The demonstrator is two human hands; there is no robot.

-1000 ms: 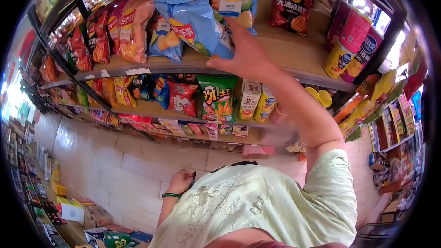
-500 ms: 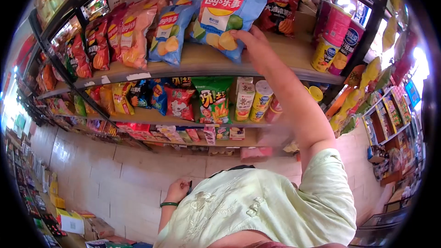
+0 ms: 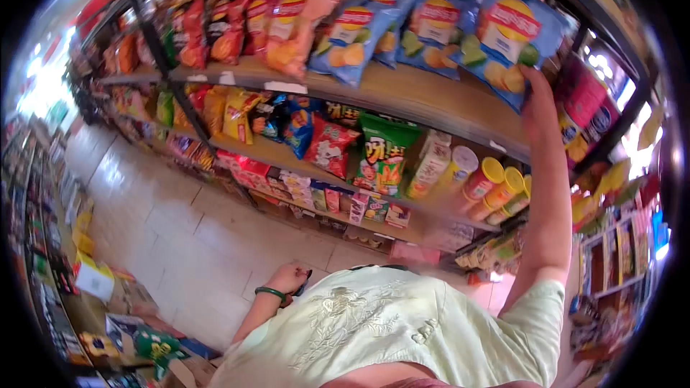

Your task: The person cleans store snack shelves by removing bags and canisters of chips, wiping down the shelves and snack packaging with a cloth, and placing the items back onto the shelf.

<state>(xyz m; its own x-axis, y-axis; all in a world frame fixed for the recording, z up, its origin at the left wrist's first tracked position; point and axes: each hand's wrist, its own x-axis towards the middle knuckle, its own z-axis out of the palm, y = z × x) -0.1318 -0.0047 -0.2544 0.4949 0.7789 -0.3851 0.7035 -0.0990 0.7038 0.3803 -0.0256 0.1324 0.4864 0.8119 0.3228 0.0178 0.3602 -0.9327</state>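
Observation:
A blue bag of Lay's potato chips (image 3: 492, 47) is at the right part of the upper shelf. My right hand (image 3: 535, 93) pinches its lower right edge, fingers partly hidden behind the bag. To its left, another blue chip bag (image 3: 431, 32) stands beside a leaning blue bag (image 3: 348, 39) with one more behind. Down by my waist, my left hand (image 3: 286, 277) is closed around a small dark object (image 3: 305, 282), mostly hidden and too small to name. A green bangle (image 3: 272, 292) circles that wrist.
Orange and red chip bags (image 3: 287, 29) fill the upper shelf's left. Pink and yellow canisters (image 3: 581, 100) stand at its right end by a black post. The shelf below holds a green snack bag (image 3: 384, 154) and canisters (image 3: 483, 178). Boxes (image 3: 93, 276) sit at lower left.
The held chip bag has moved right along the shelf with my right hand, uncovering another blue bag and now covering the dark red bag. The view has turned and tilted. My left hand stays low.

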